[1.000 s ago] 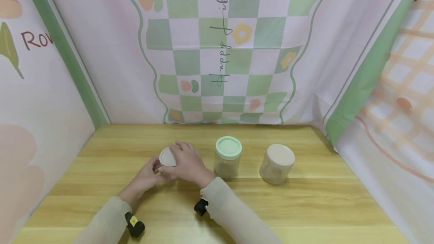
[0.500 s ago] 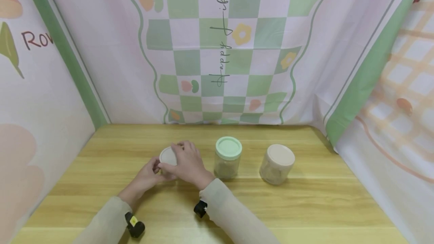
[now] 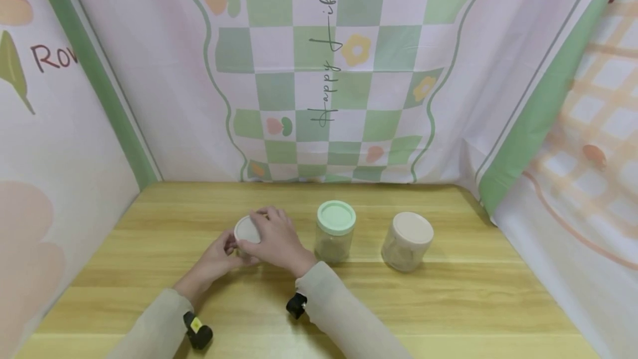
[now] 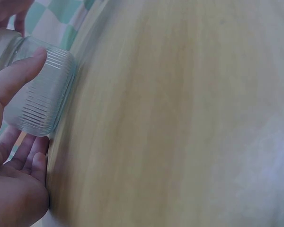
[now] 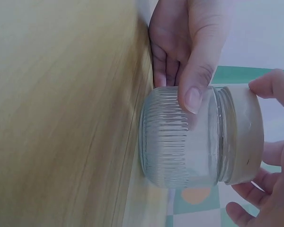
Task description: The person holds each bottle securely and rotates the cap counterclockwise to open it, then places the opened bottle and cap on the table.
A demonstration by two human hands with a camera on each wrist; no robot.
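A clear ribbed glass jar point(image 5: 168, 142) stands upright on the table at the left, capped by a pale greyish-white lid point(image 3: 246, 230). My left hand point(image 3: 218, 262) grips the jar's glass body low down, thumb along the near side and fingers behind, as the left wrist view shows. From above, my right hand point(image 3: 279, 241) holds the lid by its rim, with thumb and fingers spread to opposite sides. In the right wrist view the lid point(image 5: 246, 135) sits on the jar's neck. Part of the lid is hidden under the right hand in the head view.
Right of the hands stands a glass jar with a mint-green lid point(image 3: 336, 218). Farther right is another jar with a beige lid point(image 3: 413, 228). All are on a wooden table point(image 3: 448, 309), with a checked curtain point(image 3: 329, 71) hanging behind its far edge.
The right hand's thumb and fingers have shifted slightly around the lid's rim. The left hand, the jar and the other two jars stay in place.
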